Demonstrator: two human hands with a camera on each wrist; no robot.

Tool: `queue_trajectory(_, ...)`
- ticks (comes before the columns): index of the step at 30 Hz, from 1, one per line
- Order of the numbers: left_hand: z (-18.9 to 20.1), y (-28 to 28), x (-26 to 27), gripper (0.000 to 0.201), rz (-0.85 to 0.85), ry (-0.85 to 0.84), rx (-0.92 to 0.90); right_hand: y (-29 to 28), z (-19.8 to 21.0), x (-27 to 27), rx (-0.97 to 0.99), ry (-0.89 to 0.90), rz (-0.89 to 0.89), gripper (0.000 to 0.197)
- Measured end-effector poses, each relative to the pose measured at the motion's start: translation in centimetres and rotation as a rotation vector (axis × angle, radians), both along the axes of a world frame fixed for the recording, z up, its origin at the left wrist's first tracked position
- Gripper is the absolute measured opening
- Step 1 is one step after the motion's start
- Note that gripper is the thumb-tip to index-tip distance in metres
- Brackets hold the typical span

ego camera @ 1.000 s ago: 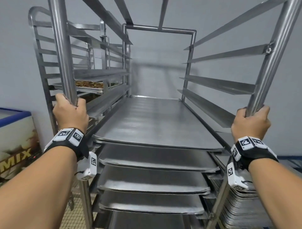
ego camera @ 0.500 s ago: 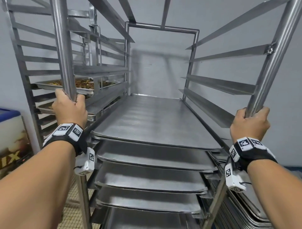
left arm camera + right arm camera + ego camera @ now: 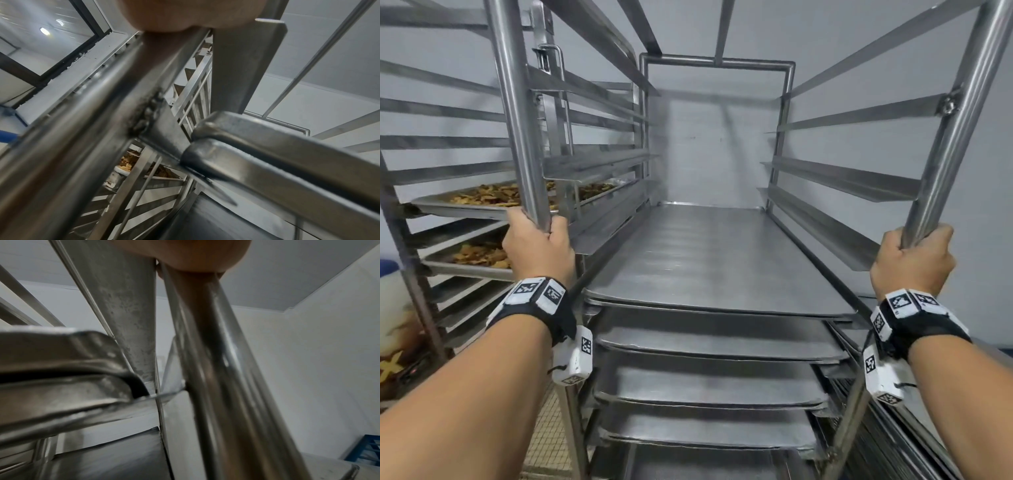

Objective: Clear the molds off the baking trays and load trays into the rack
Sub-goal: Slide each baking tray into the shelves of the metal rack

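Note:
A steel tray rack (image 3: 717,63) stands right in front of me, with several bare baking trays (image 3: 709,260) stacked on its lower runners. My left hand (image 3: 536,245) grips the rack's front left post (image 3: 517,113), which fills the left wrist view as a thick tube (image 3: 86,129) under my palm. My right hand (image 3: 914,260) grips the front right post (image 3: 955,130), seen close in the right wrist view (image 3: 218,369). Tray corners show beside each post (image 3: 236,142) (image 3: 61,369). No molds are in view.
A second rack (image 3: 448,144) stands close on the left, holding trays of browned baked pieces (image 3: 482,197). A pile of spare trays (image 3: 893,442) lies low at the right. A chest with a blue rim (image 3: 388,270) sits far left. A grey wall (image 3: 722,144) is behind.
The rack has shifted against its surroundings: the second rack on the left now shows more and nearer, and the blue-rimmed chest has slid out of frame. Both hands keep their grip on the posts.

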State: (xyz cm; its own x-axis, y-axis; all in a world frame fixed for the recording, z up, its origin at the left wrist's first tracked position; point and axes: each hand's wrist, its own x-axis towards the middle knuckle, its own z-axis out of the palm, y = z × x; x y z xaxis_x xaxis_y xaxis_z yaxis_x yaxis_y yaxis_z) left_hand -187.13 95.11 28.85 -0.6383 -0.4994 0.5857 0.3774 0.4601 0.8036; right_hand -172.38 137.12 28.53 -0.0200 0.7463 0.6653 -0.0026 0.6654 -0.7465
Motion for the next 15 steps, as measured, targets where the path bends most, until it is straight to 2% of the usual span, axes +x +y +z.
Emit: queue_trajectory(15,0.2,4.6,-8.6,0.027,-0.013,-0.01,0.015,4.4,0.0,-9.3,0.005,-0.001,0.008,0.028)
